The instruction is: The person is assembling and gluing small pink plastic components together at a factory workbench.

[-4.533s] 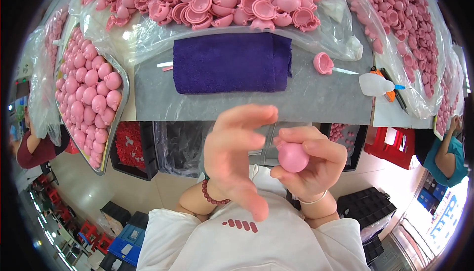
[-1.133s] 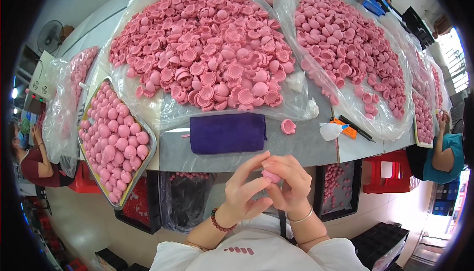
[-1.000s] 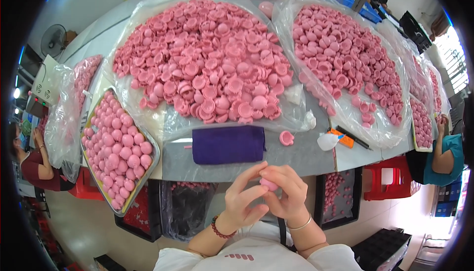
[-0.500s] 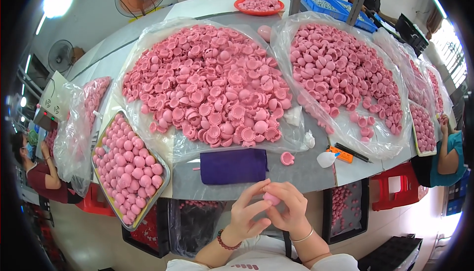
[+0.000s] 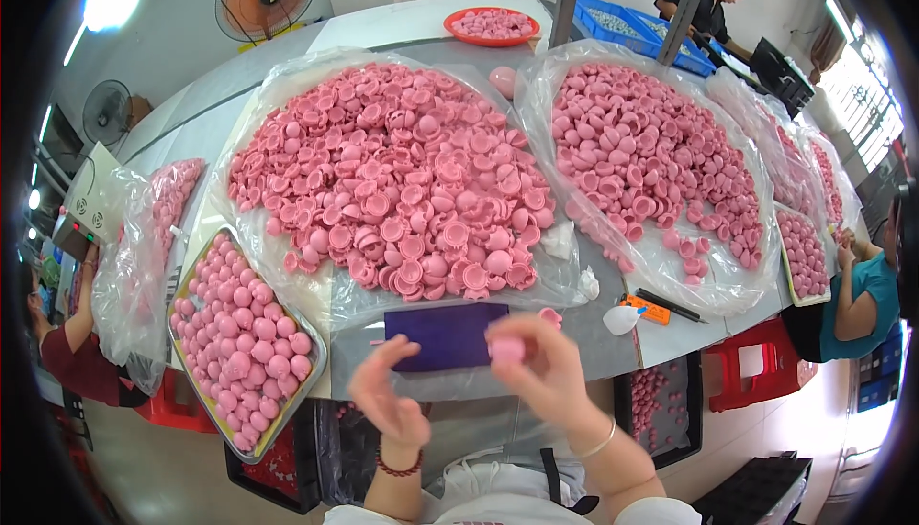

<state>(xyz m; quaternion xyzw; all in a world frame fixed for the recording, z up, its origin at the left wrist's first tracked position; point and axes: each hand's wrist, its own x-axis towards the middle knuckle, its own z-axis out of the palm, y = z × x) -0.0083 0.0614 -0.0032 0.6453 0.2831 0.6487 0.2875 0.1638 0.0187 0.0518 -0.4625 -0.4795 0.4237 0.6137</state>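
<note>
One pink ball (image 5: 506, 351) is at three o'clock of the purple cloth (image 5: 447, 338); from afar I see the right hand (image 5: 548, 370) pinch it, likely for control; the left hand (image 5: 389, 396), half open, looks empty.

The left forearm (image 5: 393, 498) rises almost straight, while the right forearm (image 5: 624, 468) slants inward. Both hands appear across the near edge of the table (image 5: 595, 357), apart from each other. The left hand (image 5: 388, 401), slightly blurred, has its palm turned inward, fingers loosely spread and thumb clear of them. The right hand (image 5: 541, 362) reaches a little farther from the body, fingers curled leftward, thumb and fingertips pinched together.
</note>
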